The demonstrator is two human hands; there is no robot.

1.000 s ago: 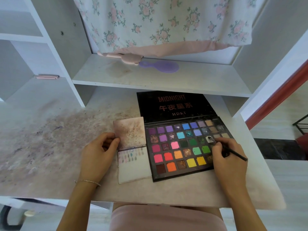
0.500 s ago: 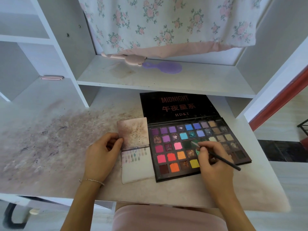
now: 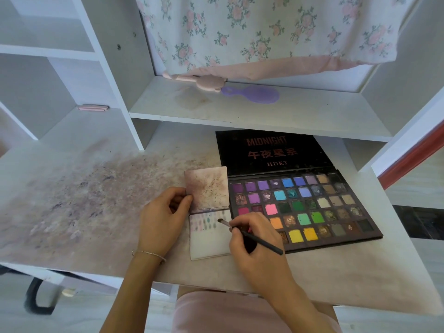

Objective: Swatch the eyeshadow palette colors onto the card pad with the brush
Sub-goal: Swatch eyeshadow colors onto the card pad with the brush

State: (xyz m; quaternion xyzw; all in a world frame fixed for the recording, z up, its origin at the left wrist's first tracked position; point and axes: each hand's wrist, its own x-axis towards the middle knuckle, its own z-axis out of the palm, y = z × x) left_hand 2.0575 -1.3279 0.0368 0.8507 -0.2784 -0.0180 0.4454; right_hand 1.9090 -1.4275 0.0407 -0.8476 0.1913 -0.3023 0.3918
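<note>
1. Black palette (image 3: 312, 207) lies open on the desk (image 3: 96, 188), lid flat toward the shelf, pans in rows: purples and blues at the far side, greens mid, yellows and oranges near.
2. Pad (image 3: 209, 236) sits touching the palette's left edge, its cover flipped up and stained with powder.
3. Open pad page carries a row of small swatches along the top: pinkish at left, teal/grey further right. Lower part of the page is blank.
4. Right hand (image 3: 254, 246) pinches the brush (image 3: 254, 239), fingers curled tight on the handle near the ferrule. Handle angles back to the right, over the palette's near-left corner.
5. Brush tip is at the right end of the swatch row; cannot tell if it touches the page.
6. Left hand (image 3: 161, 219) rests on the desk just left of the pad, thumb and curled fingers pinching the flipped cover's left edge.
7. Thin bracelet (image 3: 149, 254) on the left wrist.
8. Desk surface left of the pad is smeared with purple-grey powder.
9. Shelf (image 3: 240, 111) above holds a purple hairbrush (image 3: 252, 93) and a pink item (image 3: 204, 81) beside it; floral cloth (image 3: 264, 32) hangs over the back.
</note>
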